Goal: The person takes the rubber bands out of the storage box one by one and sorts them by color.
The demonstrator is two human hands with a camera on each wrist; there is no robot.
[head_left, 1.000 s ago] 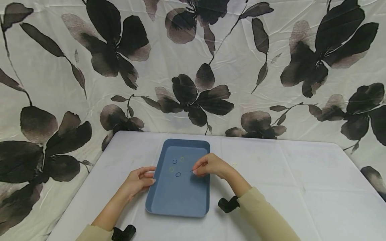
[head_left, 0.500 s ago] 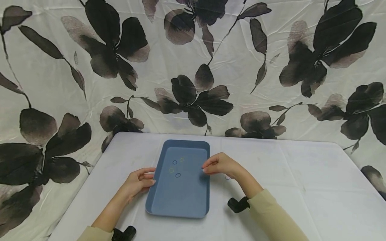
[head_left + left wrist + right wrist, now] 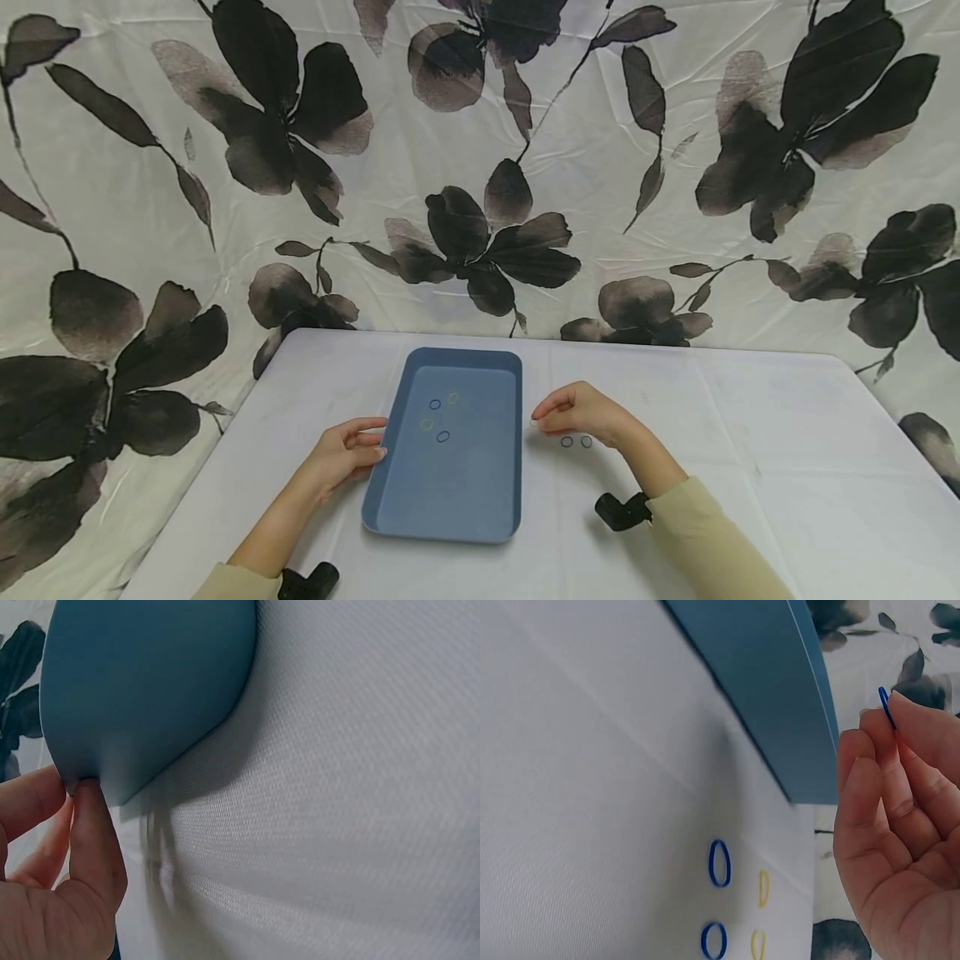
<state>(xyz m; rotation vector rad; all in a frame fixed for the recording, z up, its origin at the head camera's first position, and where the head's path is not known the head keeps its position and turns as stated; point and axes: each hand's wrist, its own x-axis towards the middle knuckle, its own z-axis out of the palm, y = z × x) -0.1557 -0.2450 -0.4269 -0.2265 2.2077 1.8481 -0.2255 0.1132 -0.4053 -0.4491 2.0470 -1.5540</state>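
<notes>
A blue tray [image 3: 442,500] lies on the white table, with two blue and two yellow rubber bands [image 3: 438,436] inside it. My left hand [image 3: 337,458] pinches the tray's left rim between thumb and fingers, as the left wrist view shows close up. Just past the tray's right side, my right hand [image 3: 585,412] holds a small blue rubber band [image 3: 887,709] between thumb and fingertips, above the table. Under that hand, two blue rubber bands [image 3: 710,864] and two yellow rubber bands [image 3: 761,890] lie on the cloth; the hand hides the yellow ones in the head view.
White cloth covers the table [image 3: 712,475], whose far edge meets a hanging curtain [image 3: 637,167] with dark flowers. A black device [image 3: 622,511] sits at the right wrist, another black device [image 3: 309,581] at the left.
My right hand has moved right with its blue rubber band, from over the tray to beyond its right rim. Two blue bands on the table have come into view. My left hand stays put.
</notes>
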